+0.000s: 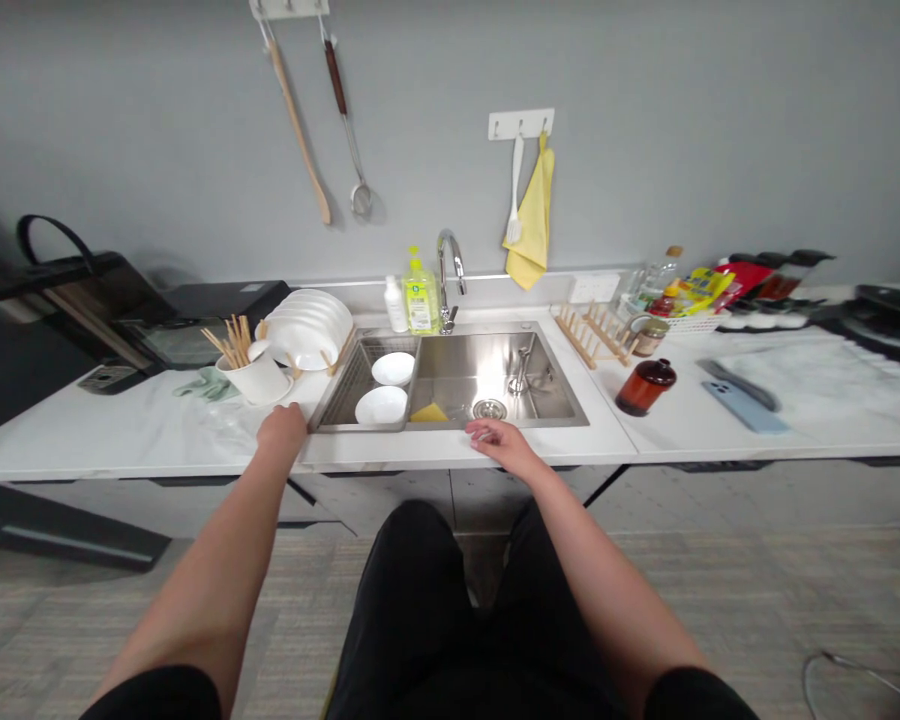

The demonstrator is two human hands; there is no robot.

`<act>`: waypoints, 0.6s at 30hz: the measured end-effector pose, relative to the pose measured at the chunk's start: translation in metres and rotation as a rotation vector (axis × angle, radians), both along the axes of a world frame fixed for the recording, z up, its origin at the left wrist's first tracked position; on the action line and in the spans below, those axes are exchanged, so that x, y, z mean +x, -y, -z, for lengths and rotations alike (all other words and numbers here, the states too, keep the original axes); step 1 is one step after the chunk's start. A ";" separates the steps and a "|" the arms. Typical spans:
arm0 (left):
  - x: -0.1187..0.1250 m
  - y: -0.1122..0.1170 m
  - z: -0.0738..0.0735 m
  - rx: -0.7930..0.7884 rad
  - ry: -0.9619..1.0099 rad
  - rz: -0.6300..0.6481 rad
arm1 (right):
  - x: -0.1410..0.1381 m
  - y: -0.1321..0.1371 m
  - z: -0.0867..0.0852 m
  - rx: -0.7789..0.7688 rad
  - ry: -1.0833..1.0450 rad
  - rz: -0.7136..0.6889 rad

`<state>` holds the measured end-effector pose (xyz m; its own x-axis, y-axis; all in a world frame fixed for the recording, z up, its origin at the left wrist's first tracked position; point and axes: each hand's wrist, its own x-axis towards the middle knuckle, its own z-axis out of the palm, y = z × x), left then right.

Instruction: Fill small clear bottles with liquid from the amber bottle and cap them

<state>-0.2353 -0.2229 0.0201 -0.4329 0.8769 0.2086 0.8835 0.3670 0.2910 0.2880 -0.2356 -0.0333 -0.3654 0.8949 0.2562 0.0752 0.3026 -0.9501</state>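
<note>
**Left hand**: I see it at the front edge of the white stone countertop, just left of the stainless steel sink. Its fingers curl down out of my view, so I cannot tell whether they are gripping anything.

**Right hand**: It sits at the sink's front rim, with its fingers loosely open and holding nothing.

**Nearest things**: A wire drain basket fills the sink's left side, holding two white bowls. A yellow sponge lies just right of the basket, near the drain strainer.

**Left of the sink**: A white cup holds wooden chopsticks, beside a leaning stack of white plates.

**Behind the sink**: A chrome faucet stands beside a bottle of dish soap.

**Risks**: From here, a careless sweep of the left hand could tip the cup and scatter the chopsticks. A knock to the basket could make the bowls slide and chip.

**Hidden**: The sink's front wall and the basket's underside are out of my view, and the left fingertips are hidden behind the knuckles.
</note>
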 end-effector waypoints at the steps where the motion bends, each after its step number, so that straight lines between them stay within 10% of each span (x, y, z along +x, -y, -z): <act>1: -0.001 -0.001 -0.001 -0.008 -0.003 0.001 | 0.000 0.000 -0.001 0.001 0.000 0.001; 10: 0.028 0.012 -0.004 0.045 -0.023 0.035 | 0.011 0.010 -0.001 0.080 0.006 0.281; 18: 0.168 0.015 0.040 0.288 0.439 0.477 | 0.185 0.006 -0.016 0.179 0.045 1.195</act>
<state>-0.0674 -0.2380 -0.0200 -0.1122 0.9280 0.3553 0.7077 -0.1764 0.6842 0.4734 -0.2411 -0.0172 0.6564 0.6271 0.4193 0.4292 0.1467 -0.8912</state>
